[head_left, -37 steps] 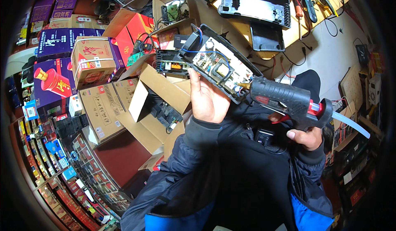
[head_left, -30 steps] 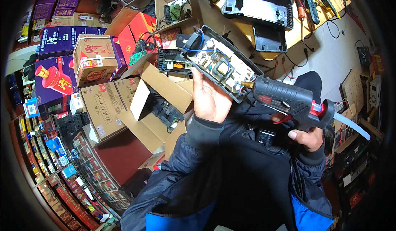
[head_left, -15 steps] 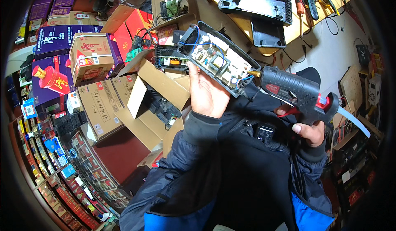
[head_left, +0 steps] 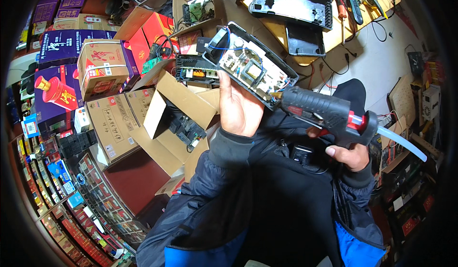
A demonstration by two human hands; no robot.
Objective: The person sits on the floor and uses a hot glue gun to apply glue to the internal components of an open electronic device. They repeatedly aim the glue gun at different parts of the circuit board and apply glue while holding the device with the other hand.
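My left hand (head_left: 238,108) supports an open black power supply casing (head_left: 289,69) from below, its thumb up along the near side. Inside the casing lies a circuit board (head_left: 248,63) with a transformer, white blobs and blue wires. My right hand (head_left: 350,156) is wrapped round the handle of a black hot glue gun (head_left: 317,108), whose trigger is red. A pale glue stick (head_left: 403,143) sticks out of its back end. The gun's brass nozzle is at the casing's near right end; I cannot tell whether it touches the board.
An open carton (head_left: 164,145) with black adapters stands left of my left hand; another casing (head_left: 198,71) lies behind it. A wooden table (head_left: 272,26) at the back bears an empty black cover (head_left: 291,8), pliers (head_left: 353,5) and a screwdriver (head_left: 342,16). Boxes (head_left: 107,69) are stacked at left.
The glue gun has moved left, and its nozzle has shifted from the casing's right end toward its near edge. My left hand still holds the casing, nearly in place.
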